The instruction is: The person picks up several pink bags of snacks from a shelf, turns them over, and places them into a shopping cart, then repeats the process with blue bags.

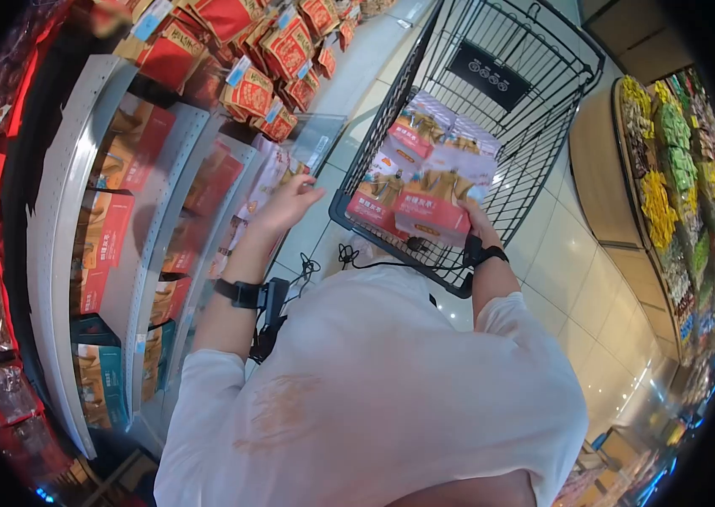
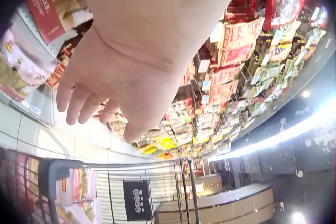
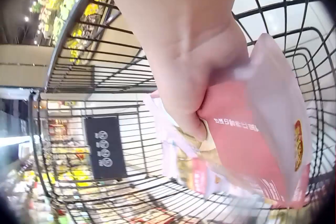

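Observation:
My right hand (image 1: 480, 224) grips the edge of a pink-and-white package (image 1: 432, 211) inside the black wire cart (image 1: 535, 144). The right wrist view shows the thumb and hand (image 3: 194, 71) around that package (image 3: 236, 129). Other pink packages (image 1: 412, 135) lie beside and beyond it in the cart. My left hand (image 1: 290, 203) is held up between the shelf and the cart, near pale packages (image 1: 264, 173) on the shelf. In the left wrist view the left hand (image 2: 105, 87) has its fingers extended, with nothing in it.
Shelves (image 1: 154, 194) on the left carry red and teal boxes (image 1: 100, 380). Red snack bags (image 1: 247, 89) hang above them. At the right stands a curved wooden display (image 1: 598, 152) with yellow and green packets. Cables (image 1: 349, 253) hang near my waist. The floor (image 1: 560, 253) is tiled.

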Available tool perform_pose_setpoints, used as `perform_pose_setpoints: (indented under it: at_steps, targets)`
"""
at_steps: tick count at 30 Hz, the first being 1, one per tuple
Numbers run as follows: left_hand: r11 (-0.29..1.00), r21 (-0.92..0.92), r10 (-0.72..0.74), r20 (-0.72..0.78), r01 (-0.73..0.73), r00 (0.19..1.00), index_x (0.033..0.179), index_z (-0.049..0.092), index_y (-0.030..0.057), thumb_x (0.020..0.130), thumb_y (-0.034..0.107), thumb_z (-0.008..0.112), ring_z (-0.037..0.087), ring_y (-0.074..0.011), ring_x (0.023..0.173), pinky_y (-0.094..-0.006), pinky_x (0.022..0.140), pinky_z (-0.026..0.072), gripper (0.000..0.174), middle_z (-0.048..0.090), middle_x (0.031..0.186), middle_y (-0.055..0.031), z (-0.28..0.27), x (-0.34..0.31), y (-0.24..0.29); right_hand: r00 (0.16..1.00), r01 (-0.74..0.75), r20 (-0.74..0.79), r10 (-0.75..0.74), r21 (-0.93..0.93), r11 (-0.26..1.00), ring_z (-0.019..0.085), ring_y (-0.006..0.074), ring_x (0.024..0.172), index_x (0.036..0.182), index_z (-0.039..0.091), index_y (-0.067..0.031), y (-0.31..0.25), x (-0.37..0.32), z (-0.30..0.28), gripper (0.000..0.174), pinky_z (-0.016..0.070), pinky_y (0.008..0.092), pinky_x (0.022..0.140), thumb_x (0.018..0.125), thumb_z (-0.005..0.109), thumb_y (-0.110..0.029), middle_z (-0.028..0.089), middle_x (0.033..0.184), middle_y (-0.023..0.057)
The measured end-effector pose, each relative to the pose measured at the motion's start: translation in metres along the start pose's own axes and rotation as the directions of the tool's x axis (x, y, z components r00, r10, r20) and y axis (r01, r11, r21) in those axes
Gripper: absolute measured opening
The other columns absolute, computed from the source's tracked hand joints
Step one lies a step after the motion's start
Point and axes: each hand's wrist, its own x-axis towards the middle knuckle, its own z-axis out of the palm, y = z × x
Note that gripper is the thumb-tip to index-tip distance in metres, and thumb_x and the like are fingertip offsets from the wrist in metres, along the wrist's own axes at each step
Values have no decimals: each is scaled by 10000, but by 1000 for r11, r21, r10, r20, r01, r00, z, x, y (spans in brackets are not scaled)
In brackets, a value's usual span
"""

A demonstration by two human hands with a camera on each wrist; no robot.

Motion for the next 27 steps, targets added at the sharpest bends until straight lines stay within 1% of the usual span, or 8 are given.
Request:
perform_pose_setpoints:
  at_steps: [2, 6, 9, 16, 20, 23, 25, 27]
  targets:
    - [992, -99, -80, -24, 77, 996, 1197, 482, 1, 828, 382, 599, 564, -217, 962, -297, 823, 440, 543, 574, 1080, -138, -16, -18, 3, 993, -120, -38, 116, -122, 985, 637, 254, 808, 1131, 516, -26, 31, 50, -32, 343, 526, 405, 722, 840, 576, -198, 620, 1010, 138]
    - [929, -304, -255, -111, 212, 960, 1191, 497, 10, 853, 313, 570, 544, -158, 962, -318, 821, 442, 460, 568, 1070, -90, -34, -52, -3, 984, -85, 124, 126, -294, 952, 646, 281, 796, 1153, 479, -33, 77, 102, -69, 407, 525, 430, 753, 846, 556, -289, 639, 972, 142]
    - [877, -407, -336, -143, 254, 931, 1174, 513, 23, 855, 309, 562, 539, -158, 978, -327, 820, 441, 431, 557, 1092, -86, -39, -72, -24, 967, -249, 54, 249, -17, 968, 644, 302, 807, 1133, 490, -42, 86, 97, -63, 354, 524, 447, 743, 880, 505, -288, 637, 982, 166]
    - [806, -485, -471, -175, 340, 865, 1186, 488, 111, 893, 377, 527, 563, -160, 974, -309, 798, 428, 398, 577, 1062, -41, -48, -106, -59, 970, -225, 83, 228, -40, 973, 643, 316, 837, 1151, 483, -37, 73, 83, -72, 368, 516, 458, 778, 885, 496, -291, 627, 1021, 175]
    - [772, -553, -512, -252, 312, 821, 1144, 503, 120, 889, 382, 531, 562, -151, 930, -301, 774, 437, 366, 574, 1036, -36, -51, -127, -62, 906, -400, 149, 396, -1, 917, 626, 291, 915, 1164, 496, -31, 45, 35, -46, 405, 499, 416, 822, 862, 513, -301, 610, 1078, 179]
    - [772, -542, -529, -257, 333, 808, 1116, 513, 133, 888, 377, 528, 557, -144, 909, -308, 763, 445, 334, 571, 1018, -31, -59, -145, -75, 989, -130, 41, 144, -239, 962, 567, 268, 1020, 1192, 501, -36, 36, 20, -51, 476, 432, 373, 910, 822, 524, -333, 584, 1149, 153]
    - [762, -546, -576, -324, 348, 750, 1076, 547, 96, 878, 338, 533, 568, -142, 856, -304, 723, 471, 313, 583, 968, -37, -60, -149, -76, 839, -487, 242, 488, -66, 871, 532, 310, 1070, 1236, 477, -34, 8, -15, -23, 541, 390, 395, 965, 813, 497, -370, 543, 1213, 162]
    - [758, -545, -606, -385, 357, 696, 1039, 579, 56, 868, 305, 539, 580, -143, 805, -297, 685, 494, 304, 596, 921, -46, -60, -157, -78, 865, -414, 246, 437, -144, 899, 540, 333, 1051, 1246, 465, -41, 12, 11, -42, 538, 416, 427, 924, 817, 488, -364, 553, 1194, 173]
